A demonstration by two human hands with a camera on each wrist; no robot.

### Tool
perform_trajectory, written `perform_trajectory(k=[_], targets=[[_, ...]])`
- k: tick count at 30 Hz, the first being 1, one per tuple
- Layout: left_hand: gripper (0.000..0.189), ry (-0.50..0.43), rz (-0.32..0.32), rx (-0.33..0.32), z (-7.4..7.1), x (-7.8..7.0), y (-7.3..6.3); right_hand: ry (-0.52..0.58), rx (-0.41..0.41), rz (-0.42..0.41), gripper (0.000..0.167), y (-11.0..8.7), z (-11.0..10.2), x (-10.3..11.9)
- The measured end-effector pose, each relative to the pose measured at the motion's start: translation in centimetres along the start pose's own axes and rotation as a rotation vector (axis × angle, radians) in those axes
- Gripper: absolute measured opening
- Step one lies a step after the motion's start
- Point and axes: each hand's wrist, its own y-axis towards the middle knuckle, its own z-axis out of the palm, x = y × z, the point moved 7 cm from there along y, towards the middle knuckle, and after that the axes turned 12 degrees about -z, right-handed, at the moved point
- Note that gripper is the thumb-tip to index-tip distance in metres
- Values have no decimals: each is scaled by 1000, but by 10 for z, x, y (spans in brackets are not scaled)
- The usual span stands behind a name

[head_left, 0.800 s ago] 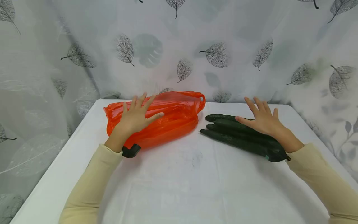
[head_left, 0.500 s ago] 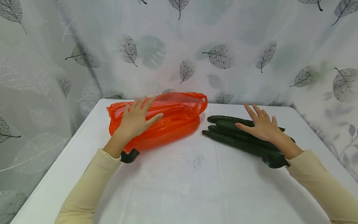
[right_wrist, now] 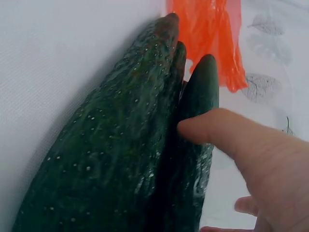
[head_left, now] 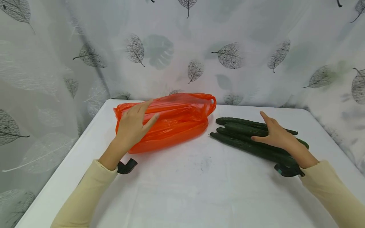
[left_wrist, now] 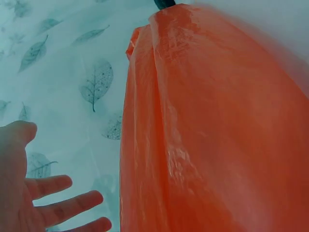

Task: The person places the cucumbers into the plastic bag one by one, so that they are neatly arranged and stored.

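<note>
White worktop (head_left: 182, 196) with a big orange-red plastic bag (head_left: 176, 123) on the left, cucumbers (head_left: 242, 139) bunched side by side on the right. Left hand (head_left: 131, 123) is near the bag, fingers spread wide; right hand (head_left: 276, 135) is at the cucumbers, fingers wide too, though can't really tell if it's touching them.

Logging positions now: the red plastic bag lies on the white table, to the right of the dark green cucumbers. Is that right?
Not quite: the head view shows the red plastic bag left of the dark green cucumbers. It does lie on the white table.
</note>
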Motion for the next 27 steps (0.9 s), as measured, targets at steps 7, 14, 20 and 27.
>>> perform_trajectory(k=[7,14,20,27], targets=[[51,-14,58,-110,-12,5,-10,-43,-23,-30,79,-6,2,-8],[53,-26,59,-170,-18,21,-21,-12,-82,-78,65,-8,3,-11],[52,-28,63,-202,-22,37,-30,-3,-85,-90,66,-6,5,-11],[50,5,31,-193,-23,51,-38,2,-82,-83,64,-5,6,-15]])
